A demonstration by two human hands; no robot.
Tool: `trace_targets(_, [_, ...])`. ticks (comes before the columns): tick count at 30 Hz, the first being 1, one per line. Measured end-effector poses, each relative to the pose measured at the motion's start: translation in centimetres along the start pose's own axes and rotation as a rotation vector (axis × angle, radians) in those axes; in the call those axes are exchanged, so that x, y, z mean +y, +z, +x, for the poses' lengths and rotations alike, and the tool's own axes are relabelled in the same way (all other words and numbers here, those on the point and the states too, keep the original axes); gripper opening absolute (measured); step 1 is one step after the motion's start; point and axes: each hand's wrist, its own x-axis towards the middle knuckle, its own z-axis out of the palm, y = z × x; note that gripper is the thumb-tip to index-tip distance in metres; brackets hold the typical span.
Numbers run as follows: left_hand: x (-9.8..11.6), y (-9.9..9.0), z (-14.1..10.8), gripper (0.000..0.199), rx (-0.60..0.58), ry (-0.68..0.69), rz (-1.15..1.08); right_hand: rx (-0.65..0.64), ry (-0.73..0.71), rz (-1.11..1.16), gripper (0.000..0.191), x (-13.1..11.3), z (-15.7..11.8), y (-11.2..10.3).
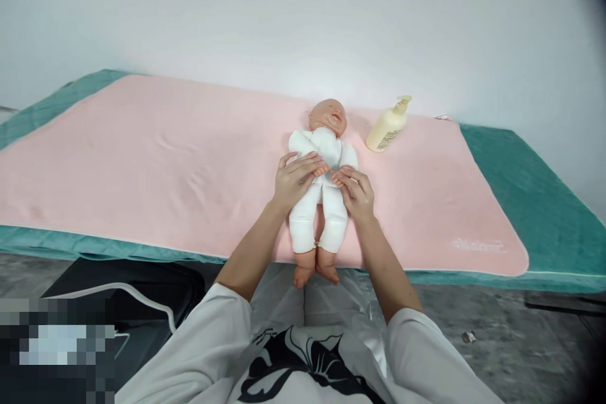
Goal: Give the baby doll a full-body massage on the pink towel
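Note:
A baby doll in a white cloth suit lies face up on a pink mat, its bare feet reaching past the front edge. My left hand is wrapped over the doll's forearm on the left, fingers laid along it toward the small doll hand. On the other side, my right hand pinches around the doll's other hand with thumb and fingers. Both doll hands are drawn close together over its belly. My left palm and thumb are partly hidden.
A cream pump bottle stands tilted-looking on the mat, right of the doll's head. Green bedding shows beneath the mat, against a pale wall. Below the left edge is a black object with a white cable.

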Motion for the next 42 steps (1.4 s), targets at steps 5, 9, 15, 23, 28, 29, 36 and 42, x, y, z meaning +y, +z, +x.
trace_targets(5, [-0.4, 0.2, -0.6, 0.023, 0.263, -0.141, 0.055, 0.085, 0.073, -0.075, 0.025, -0.1, 0.1, -0.3])
trace_targets(9, [-0.5, -0.4, -0.7, 0.033, 0.418, -0.305, 0.006, 0.191, 0.22, -0.167, 0.025, 0.0, 0.1, -0.5])
trace_targets(15, [-1.5, -2.5, -0.6, 0.045, 0.501, -0.538, 0.027, 0.308, 0.547, -0.19, 0.04, 0.7, -0.1, -1.4])
trace_targets(23, [-3.6, -4.3, -0.8, 0.047, 0.468, -0.926, 0.186, 0.339, 0.838, -0.333, 0.049, 2.4, -0.8, -3.4])
trace_targets(28, [-4.2, -5.0, -0.6, 0.051, 0.286, -1.194, 0.355, 0.332, 1.012, -0.306, 0.05, 3.2, -1.3, -4.0])
trace_targets(29, [-4.2, -5.1, -0.5, 0.054, 0.231, -1.227, 0.368, 0.307, 1.031, -0.328, 0.049, 3.2, -1.2, -4.1])
trace_targets(36, [-3.9, -5.1, -0.3, 0.077, -0.029, -1.312, 0.503, 0.174, 1.078, -0.566, 0.049, 3.4, -1.1, -4.3])
trace_targets(42, [-4.1, -4.8, -0.5, 0.077, 0.001, -1.292, 0.522, 0.159, 1.098, -0.552, 0.054, 3.6, -1.3, -4.3])
